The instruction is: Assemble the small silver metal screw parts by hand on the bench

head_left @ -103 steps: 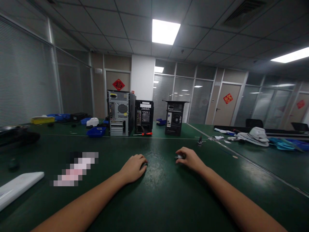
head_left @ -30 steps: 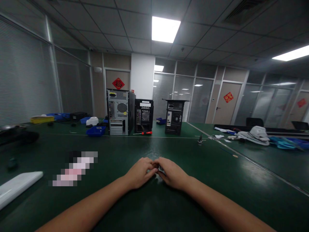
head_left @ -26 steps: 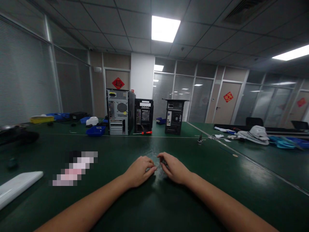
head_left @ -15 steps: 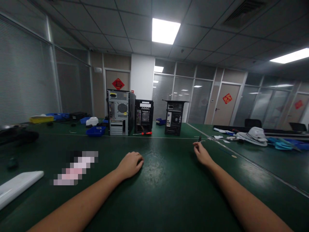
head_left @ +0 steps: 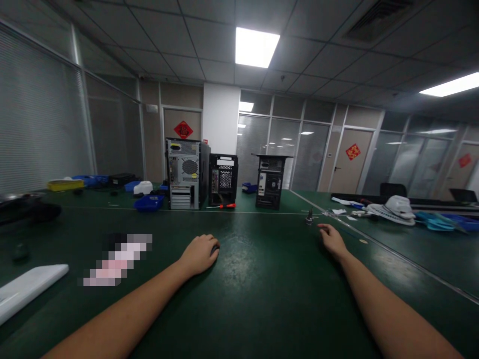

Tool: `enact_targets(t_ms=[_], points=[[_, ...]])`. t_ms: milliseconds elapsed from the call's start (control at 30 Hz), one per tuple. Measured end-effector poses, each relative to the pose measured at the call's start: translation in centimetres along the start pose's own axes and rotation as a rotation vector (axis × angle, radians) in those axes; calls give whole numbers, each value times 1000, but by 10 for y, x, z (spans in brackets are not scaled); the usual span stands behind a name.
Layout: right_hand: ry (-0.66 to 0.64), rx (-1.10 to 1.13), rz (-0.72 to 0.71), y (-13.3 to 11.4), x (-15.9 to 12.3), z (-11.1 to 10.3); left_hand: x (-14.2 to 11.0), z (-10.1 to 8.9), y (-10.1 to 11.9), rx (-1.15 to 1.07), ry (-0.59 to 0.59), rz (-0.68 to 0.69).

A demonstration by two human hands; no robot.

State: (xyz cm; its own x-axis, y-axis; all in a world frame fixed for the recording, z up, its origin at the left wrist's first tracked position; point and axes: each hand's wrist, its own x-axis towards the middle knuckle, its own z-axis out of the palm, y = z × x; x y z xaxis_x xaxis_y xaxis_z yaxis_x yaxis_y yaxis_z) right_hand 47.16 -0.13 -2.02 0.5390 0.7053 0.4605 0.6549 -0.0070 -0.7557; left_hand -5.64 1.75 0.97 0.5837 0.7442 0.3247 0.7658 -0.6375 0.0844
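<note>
With twelve o'clock straight ahead of the wearer, the left hand point(head_left: 199, 254) lies palm down at eleven o'clock on the green table point(head_left: 239, 319), fingers curled under. A dark spot shows in the gap by its thumb (object or shadow, hard to say), so I cannot tell whether that grip is grasping anything. A pale, scuffed patch point(head_left: 237, 262) of the tabletop lies just beside it, at twelve.

The right hand point(head_left: 332, 242) reaches out between one and two o'clock. Its grip is loose and unclenched, the fingertips pointing toward the small dark part point(head_left: 309, 217) but apart from it. That part stands upright on the table at one o'clock, near the hand, with a narrow top and a wider base; its finer details are too small to make out.

Farther off, a tall computer case point(head_left: 184, 174) stands between eleven and twelve, a smaller black case point(head_left: 223, 179) just beside it at twelve, and a third case point(head_left: 269, 182) slightly past twelve. A red-handled screwdriver point(head_left: 228, 206) lies in front of the smaller one. A blue tray point(head_left: 148, 203) sits at eleven, a yellow tray point(head_left: 65, 185) farther round at ten. A white slab point(head_left: 32, 291) lies between nine and ten, and a white brimmed thing point(head_left: 395, 208) rests at two.
</note>
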Motion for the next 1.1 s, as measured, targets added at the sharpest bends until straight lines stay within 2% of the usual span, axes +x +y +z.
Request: enact_targets(t_ms=[100,233,400,600,867,1100], points=[[76,-38,-43,-3,6,-11,-1,-1,0,1,-2,4],[78,-106,-113,2,12,-31,-1,-1,0,-1,2,10],[71,-198,-46,15,12,-44,-1,-3,2,-5,-5,-1],[1,-147,-51,22,10,-41,-1,-3,1,-1,-1,12],[-111,-136,-76,16,6,-34,-1,-2,0,-4,-8,9],[-78,-160,-46,12,2,-37,-2,-5,2,-17,-14,-5]])
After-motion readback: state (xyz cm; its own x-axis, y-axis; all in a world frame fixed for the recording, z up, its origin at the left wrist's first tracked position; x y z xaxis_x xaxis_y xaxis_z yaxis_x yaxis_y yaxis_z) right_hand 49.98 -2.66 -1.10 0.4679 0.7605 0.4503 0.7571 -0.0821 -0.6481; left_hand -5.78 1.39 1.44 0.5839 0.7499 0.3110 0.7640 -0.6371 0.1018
